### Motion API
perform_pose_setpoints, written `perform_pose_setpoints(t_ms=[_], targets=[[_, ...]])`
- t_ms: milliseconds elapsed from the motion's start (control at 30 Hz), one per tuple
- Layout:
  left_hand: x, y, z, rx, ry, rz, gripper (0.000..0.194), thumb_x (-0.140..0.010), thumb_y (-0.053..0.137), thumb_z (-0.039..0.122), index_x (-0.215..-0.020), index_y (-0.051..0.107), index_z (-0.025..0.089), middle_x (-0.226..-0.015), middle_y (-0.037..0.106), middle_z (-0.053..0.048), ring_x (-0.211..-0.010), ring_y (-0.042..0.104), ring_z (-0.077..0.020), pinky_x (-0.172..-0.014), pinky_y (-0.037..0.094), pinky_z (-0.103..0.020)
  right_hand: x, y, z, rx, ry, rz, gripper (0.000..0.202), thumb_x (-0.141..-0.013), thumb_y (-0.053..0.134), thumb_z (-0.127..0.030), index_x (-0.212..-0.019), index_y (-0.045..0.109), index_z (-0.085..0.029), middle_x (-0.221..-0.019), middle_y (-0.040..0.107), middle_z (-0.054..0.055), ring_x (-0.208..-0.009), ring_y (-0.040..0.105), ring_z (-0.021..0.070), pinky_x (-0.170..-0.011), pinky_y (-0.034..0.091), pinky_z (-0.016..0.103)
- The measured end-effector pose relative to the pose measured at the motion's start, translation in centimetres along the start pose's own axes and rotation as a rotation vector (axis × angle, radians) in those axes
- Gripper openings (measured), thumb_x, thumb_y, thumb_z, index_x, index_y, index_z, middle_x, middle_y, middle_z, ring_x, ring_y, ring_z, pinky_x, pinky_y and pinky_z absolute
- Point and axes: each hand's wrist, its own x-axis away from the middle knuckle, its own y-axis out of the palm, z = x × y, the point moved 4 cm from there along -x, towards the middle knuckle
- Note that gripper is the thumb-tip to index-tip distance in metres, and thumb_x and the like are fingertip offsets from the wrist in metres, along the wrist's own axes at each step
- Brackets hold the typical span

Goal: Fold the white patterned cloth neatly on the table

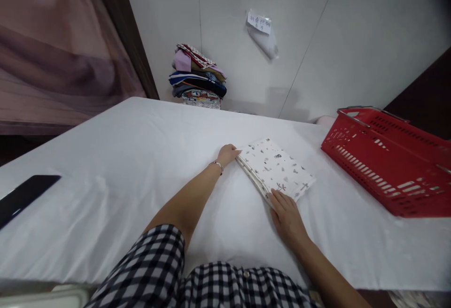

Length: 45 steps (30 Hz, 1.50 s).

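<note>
A folded white cloth (276, 163) printed with small grey and brown motifs lies on the white-covered table (116, 167). Its layered folded edge faces me; whether it is a garment or a plain sheet cannot be made out. My left hand (227, 155) pinches the cloth's left corner between thumb and fingers. At the near corner, my right hand (289, 219) has its fingers over the top of the cloth and is closed on the edge, with the thumb partly hidden.
To the right stands a red plastic basket (391, 167) with metal handles. A pile of folded clothes (199, 78) rises beyond the table's far edge, against the wall. A black flat device (28, 195) lies at left. A pink curtain (66, 40) hangs behind it.
</note>
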Motion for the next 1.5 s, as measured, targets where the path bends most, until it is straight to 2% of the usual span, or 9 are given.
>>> perform_pose_setpoints(t_ms=[100, 200, 300, 400, 600, 800, 1167, 1333, 1500], targets=[[1.1, -0.7, 0.8, -0.093, 0.159, 0.116, 0.031, -0.079, 0.058, 0.040, -0.100, 0.063, 0.017, -0.105, 0.064, -0.007, -0.092, 0.059, -0.0187, -0.078, 0.044, -0.029, 0.0, 0.0, -0.1, -0.003, 0.002, 0.013, 0.046, -0.087, 0.041, -0.012, -0.132, 0.047, -0.017, -0.128, 0.055, 0.013, -0.120, 0.048, 0.0256, -0.096, 0.039, 0.045], [2.9, -0.9, 1.7, -0.150, 0.453, 0.167, 0.022, -0.084, 0.052, 0.032, -0.100, 0.064, 0.019, -0.106, 0.063, -0.005, -0.098, 0.056, -0.0181, -0.083, 0.044, -0.030, 0.0, 0.0, -0.2, -0.024, 0.006, 0.012, 0.045, -0.087, 0.041, -0.012, -0.131, 0.048, -0.016, -0.129, 0.055, 0.014, -0.121, 0.047, 0.0258, -0.097, 0.038, 0.046], [4.9, -0.1, 2.3, -0.253, 0.792, 0.066, 0.019, -0.085, 0.052, 0.022, -0.097, 0.065, 0.021, -0.106, 0.064, -0.003, -0.104, 0.052, -0.0181, -0.089, 0.042, -0.032, -0.2, -0.4, 0.1, -0.069, 0.017, -0.019, 0.042, -0.087, 0.043, -0.016, -0.129, 0.050, -0.016, -0.130, 0.054, 0.014, -0.120, 0.047, 0.0264, -0.097, 0.038, 0.046], [6.0, 0.8, 2.3, -0.341, 0.970, -0.029, 0.022, -0.088, 0.047, 0.019, -0.097, 0.067, 0.022, -0.107, 0.064, -0.003, -0.103, 0.052, -0.0175, -0.089, 0.042, -0.032, -1.1, -1.2, 0.7, -0.147, 0.077, -0.066, 0.038, -0.088, 0.045, -0.024, -0.124, 0.053, -0.016, -0.125, 0.057, 0.013, -0.113, 0.052, 0.0250, -0.095, 0.041, 0.042], [5.7, 1.3, 2.7, -0.462, 1.009, -0.057, 0.025, -0.090, 0.043, 0.021, -0.098, 0.067, 0.023, -0.106, 0.065, -0.004, -0.098, 0.054, -0.0172, -0.084, 0.042, -0.032, -4.9, -2.4, 2.1, -0.198, 0.293, -0.133, 0.026, -0.092, 0.041, -0.030, -0.103, 0.062, -0.021, -0.105, 0.065, 0.006, -0.099, 0.057, 0.0200, -0.085, 0.044, 0.032], [5.7, 1.6, 3.6, -0.605, 1.022, -0.085, 0.027, -0.089, 0.042, 0.017, -0.092, 0.068, 0.023, -0.100, 0.065, -0.005, -0.094, 0.054, -0.0165, -0.078, 0.040, -0.030, -8.2, -1.1, 1.5, -0.058, 0.358, -0.319, 0.025, -0.093, 0.039, -0.029, -0.093, 0.063, -0.022, -0.092, 0.062, 0.004, -0.090, 0.056, 0.0170, -0.068, 0.038, 0.025], [5.4, 1.8, 4.3, -0.650, 1.028, -0.070, 0.022, -0.085, 0.043, 0.011, -0.083, 0.064, 0.018, -0.095, 0.063, -0.005, -0.094, 0.053, -0.0174, -0.076, 0.040, -0.029, -8.1, -0.7, 1.1, -0.055, 0.361, -0.374, 0.024, -0.094, 0.039, -0.026, -0.088, 0.063, -0.021, -0.091, 0.061, 0.003, -0.086, 0.055, 0.0139, -0.064, 0.033, 0.023], [5.8, 1.4, 3.5, -0.587, 1.052, -0.039, 0.024, -0.086, 0.040, 0.009, -0.091, 0.062, 0.018, -0.098, 0.062, -0.005, -0.096, 0.052, -0.0171, -0.080, 0.042, -0.030, -7.8, -0.9, 0.9, -0.073, 0.322, -0.328, 0.024, -0.094, 0.038, -0.024, -0.087, 0.061, -0.021, -0.089, 0.060, 0.002, -0.084, 0.055, 0.0134, -0.065, 0.034, 0.023], [6.0, 1.8, 2.3, -0.599, 1.081, -0.037, 0.026, -0.085, 0.040, 0.007, -0.094, 0.061, 0.018, -0.104, 0.062, -0.006, -0.099, 0.051, -0.0180, -0.085, 0.042, -0.032, -7.9, -0.5, 0.6, -0.022, 0.271, -0.370, 0.024, -0.094, 0.037, -0.024, -0.086, 0.059, -0.020, -0.089, 0.060, 0.004, -0.082, 0.054, 0.0150, -0.063, 0.033, 0.024]])
